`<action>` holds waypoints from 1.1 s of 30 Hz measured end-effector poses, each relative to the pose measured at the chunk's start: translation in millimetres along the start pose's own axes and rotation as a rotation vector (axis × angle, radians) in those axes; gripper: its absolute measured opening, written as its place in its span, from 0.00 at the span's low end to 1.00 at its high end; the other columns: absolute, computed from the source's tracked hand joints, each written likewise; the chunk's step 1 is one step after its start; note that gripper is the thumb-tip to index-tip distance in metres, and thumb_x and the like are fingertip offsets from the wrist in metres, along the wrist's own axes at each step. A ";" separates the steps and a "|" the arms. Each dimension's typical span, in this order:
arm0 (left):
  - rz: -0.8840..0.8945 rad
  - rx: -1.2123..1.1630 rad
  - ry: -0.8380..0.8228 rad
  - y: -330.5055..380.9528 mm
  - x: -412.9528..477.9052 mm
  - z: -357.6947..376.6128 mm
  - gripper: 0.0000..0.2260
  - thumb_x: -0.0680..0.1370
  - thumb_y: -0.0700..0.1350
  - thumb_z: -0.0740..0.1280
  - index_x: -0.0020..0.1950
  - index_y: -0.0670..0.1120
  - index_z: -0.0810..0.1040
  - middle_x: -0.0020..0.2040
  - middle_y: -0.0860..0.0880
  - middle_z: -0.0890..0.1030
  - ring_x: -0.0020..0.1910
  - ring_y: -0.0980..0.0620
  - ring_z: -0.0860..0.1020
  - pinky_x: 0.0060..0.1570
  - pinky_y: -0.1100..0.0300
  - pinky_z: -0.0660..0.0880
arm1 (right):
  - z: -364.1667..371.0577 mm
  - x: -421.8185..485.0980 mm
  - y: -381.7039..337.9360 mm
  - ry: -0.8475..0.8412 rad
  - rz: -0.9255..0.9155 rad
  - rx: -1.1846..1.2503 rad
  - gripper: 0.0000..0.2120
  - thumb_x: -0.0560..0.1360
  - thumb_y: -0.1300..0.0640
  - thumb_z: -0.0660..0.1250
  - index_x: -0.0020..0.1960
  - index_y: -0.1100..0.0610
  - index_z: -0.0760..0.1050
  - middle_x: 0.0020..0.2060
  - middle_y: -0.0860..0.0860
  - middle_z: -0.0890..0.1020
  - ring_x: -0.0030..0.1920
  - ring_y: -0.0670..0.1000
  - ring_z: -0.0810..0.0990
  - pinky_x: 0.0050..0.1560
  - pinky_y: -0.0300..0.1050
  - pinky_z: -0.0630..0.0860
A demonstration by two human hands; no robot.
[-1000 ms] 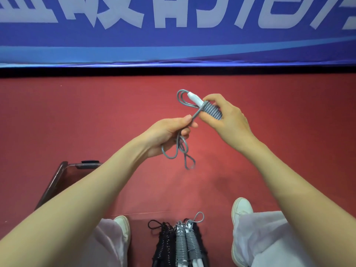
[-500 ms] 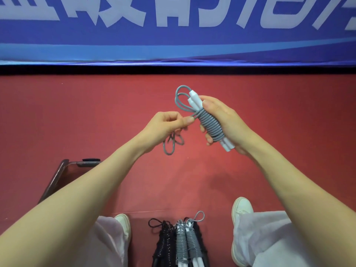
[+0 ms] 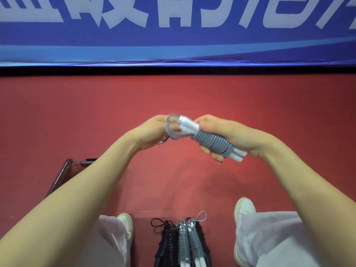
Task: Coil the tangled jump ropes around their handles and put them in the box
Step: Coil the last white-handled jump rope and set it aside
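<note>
"Starting with the jump rope [image 3: 212, 142]: what did it look like?"

"Matte grey cord, wound in tight, even, ridged turns round a pair of white handles [image 3: 189, 126]. The handles were smooth and glossy and lay side by side. The coil made a short, fat cylinder, with white ends poking out at both ends."

"And the unwound part?"

"A few soft loops of the same cord, blurred, stood at the upper handle tips. A small bit hung beneath the left grip [image 3: 154, 130]."

"How were the grips set?"

"The right grip [image 3: 231, 132] was wrapped round the coiled bundle, with its fingertips showing under the coil. The wrist was bent and the bundle tilted down to the right. The left grip was closed on the loose loops, fingers curled, just beside the handle tips. Both were held in the air above the red floor [image 3: 173, 97], with the bare forearms reaching in from the lower corners."

"And the box [image 3: 66, 166]?"

"It stood low on the left, with clear walls and a dark rim, mostly hidden behind the left forearm and well apart from the rope. Between two white shoes [image 3: 243, 209] at the bottom edge lay a black bundle [image 3: 166, 241] and grey bundles [image 3: 192, 243], all coiled."
</note>
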State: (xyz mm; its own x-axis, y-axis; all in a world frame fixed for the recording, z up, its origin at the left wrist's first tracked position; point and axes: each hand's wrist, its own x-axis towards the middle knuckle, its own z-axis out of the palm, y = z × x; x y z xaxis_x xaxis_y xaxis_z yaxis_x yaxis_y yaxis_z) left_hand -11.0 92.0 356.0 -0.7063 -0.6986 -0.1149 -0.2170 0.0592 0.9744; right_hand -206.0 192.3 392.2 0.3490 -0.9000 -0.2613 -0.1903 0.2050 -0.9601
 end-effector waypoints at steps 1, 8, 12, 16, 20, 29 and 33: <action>-0.008 0.005 0.021 2.0 1.2 2.5 0.03 0.70 0.47 0.72 0.41 0.50 0.82 0.37 0.48 0.76 0.34 0.52 0.69 0.34 0.60 0.63 | 1.4 0.9 2.5 0.009 0.066 -0.098 0.27 0.73 0.41 0.66 0.61 0.59 0.65 0.32 0.56 0.76 0.25 0.53 0.72 0.29 0.44 0.73; 0.026 0.096 0.155 16.6 8.0 31.4 0.10 0.77 0.49 0.69 0.46 0.42 0.81 0.34 0.49 0.75 0.28 0.56 0.67 0.29 0.64 0.62 | -0.4 12.6 18.7 0.515 0.214 -1.267 0.25 0.75 0.32 0.52 0.62 0.49 0.65 0.45 0.52 0.80 0.46 0.59 0.78 0.45 0.50 0.70; 0.031 -0.151 0.082 19.3 9.2 39.2 0.07 0.81 0.43 0.63 0.53 0.47 0.81 0.32 0.51 0.72 0.30 0.56 0.66 0.36 0.61 0.62 | -16.2 15.8 16.3 0.855 0.043 -1.106 0.18 0.78 0.38 0.55 0.64 0.45 0.67 0.53 0.53 0.80 0.52 0.63 0.79 0.45 0.51 0.69; -0.037 -0.164 0.070 14.9 9.6 35.2 0.09 0.80 0.46 0.64 0.56 0.50 0.82 0.36 0.53 0.74 0.34 0.57 0.69 0.38 0.62 0.62 | -24.0 7.4 14.0 0.938 -0.080 -1.020 0.19 0.76 0.36 0.59 0.63 0.42 0.68 0.52 0.49 0.80 0.52 0.61 0.79 0.46 0.50 0.68; -0.044 -0.141 0.185 12.0 9.4 34.5 0.05 0.75 0.42 0.71 0.48 0.51 0.84 0.44 0.57 0.81 0.43 0.61 0.77 0.43 0.63 0.66 | -21.1 6.0 10.7 0.898 -0.135 -0.858 0.17 0.75 0.36 0.63 0.60 0.40 0.71 0.46 0.43 0.77 0.52 0.56 0.78 0.47 0.48 0.68; 0.548 0.785 0.410 -8.3 10.5 21.8 0.15 0.74 0.51 0.64 0.32 0.43 0.73 0.59 0.46 0.78 0.59 0.50 0.73 0.56 0.65 0.63 | -21.5 7.4 15.5 0.891 -0.093 -0.934 0.18 0.74 0.34 0.62 0.59 0.41 0.72 0.45 0.41 0.75 0.53 0.56 0.79 0.47 0.49 0.68; 0.298 0.373 0.385 -2.6 11.6 28.5 0.08 0.76 0.46 0.71 0.41 0.43 0.77 0.45 0.47 0.81 0.43 0.55 0.78 0.48 0.63 0.73 | -28.2 13.6 19.3 0.916 0.011 -0.874 0.19 0.75 0.34 0.61 0.61 0.42 0.71 0.49 0.48 0.79 0.54 0.60 0.78 0.48 0.49 0.66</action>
State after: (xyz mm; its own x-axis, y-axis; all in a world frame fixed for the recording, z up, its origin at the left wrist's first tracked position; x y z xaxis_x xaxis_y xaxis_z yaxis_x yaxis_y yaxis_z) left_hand -37.8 104.0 346.6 -0.4940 -0.8169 0.2977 -0.3178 0.4884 0.8127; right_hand -230.8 173.2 372.9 -0.3507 -0.9074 0.2315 -0.8519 0.2065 -0.4813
